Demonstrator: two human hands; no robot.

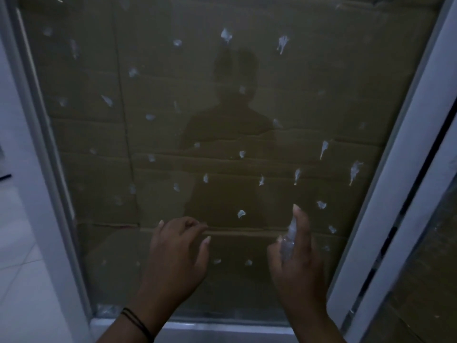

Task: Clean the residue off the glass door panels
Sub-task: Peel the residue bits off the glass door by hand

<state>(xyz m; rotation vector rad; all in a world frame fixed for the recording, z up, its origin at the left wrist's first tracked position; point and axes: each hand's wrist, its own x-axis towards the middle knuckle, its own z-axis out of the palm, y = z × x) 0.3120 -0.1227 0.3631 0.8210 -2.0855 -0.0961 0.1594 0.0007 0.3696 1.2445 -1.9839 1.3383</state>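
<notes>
Right hand [296,263] wrapped round bottle [288,243], left hand [176,251] loose, empty. Could miss spots [241,214] at 12 o'clock, wetting only bare glass [321,95].

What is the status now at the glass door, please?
Right hand grips small spray bottle. Left hand empty, fingers loosely curled. Glass panel dotted with white residue. Nothing in the way.

spray bottle [288,243] mostly behind right hand [296,263]

No readable text, label, brand or number anywhere.
</notes>
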